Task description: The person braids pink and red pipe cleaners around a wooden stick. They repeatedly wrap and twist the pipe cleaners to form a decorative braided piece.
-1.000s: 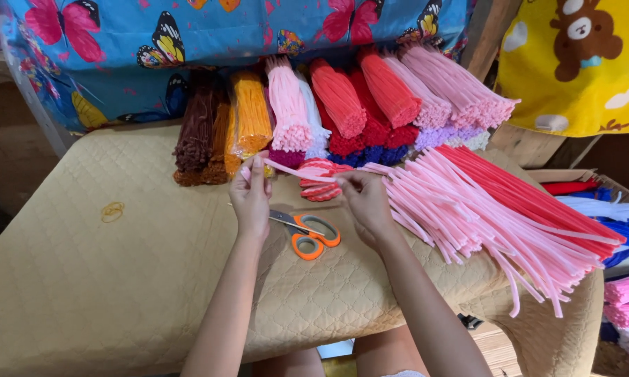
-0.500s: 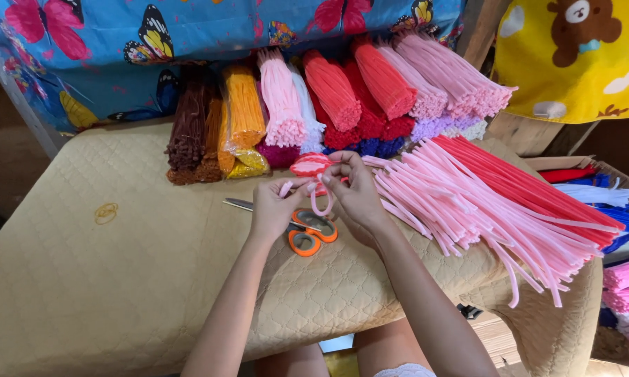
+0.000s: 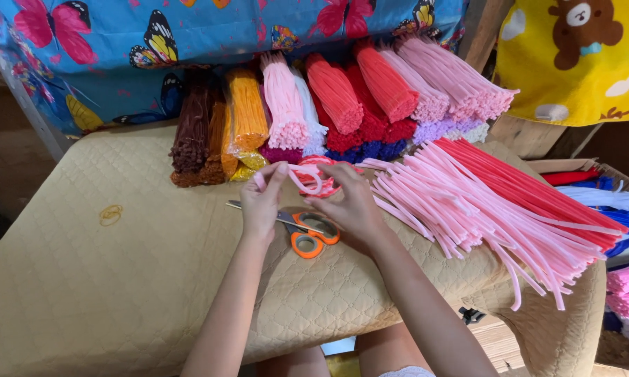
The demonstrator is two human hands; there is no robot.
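Both hands meet just above the scissors [image 3: 297, 227], working one pale pink stem [image 3: 306, 180] between them. The left hand [image 3: 262, 202] has its grip closed on one end of the stem, thumb and forefinger pinched together with the tip poking up beside the fingers. The right hand [image 3: 349, 202] has its grip closed on the other part, fingers curled over it, so the stem bends into a small loop between the two hands. The loop sits directly behind the scissors, over a red and white coil [image 3: 318, 174] lying on the table; whether stem and coil touch cannot be told.

The scissors lie flat on the table [image 3: 119, 279], which is covered in a quilted tan cloth. Their orange handles show under the right hand's wrist, and the metal blades point left, passing beneath the left hand.

Right of the scissors a wide fan of loose pink stems [image 3: 468, 216] spreads across the table, its far ends hanging over the edge, with red stems [image 3: 538, 192] along its back side. Behind the scissors stand bundles in a row: brown [image 3: 192, 132], orange [image 3: 247, 112], pale pink [image 3: 284, 108], white, red [image 3: 335, 94] and more pink [image 3: 454, 80]. Well left of the scissors a rubber band [image 3: 110, 214] lies alone on the cloth. A blue butterfly cloth [image 3: 189, 42] hangs behind the bundles.
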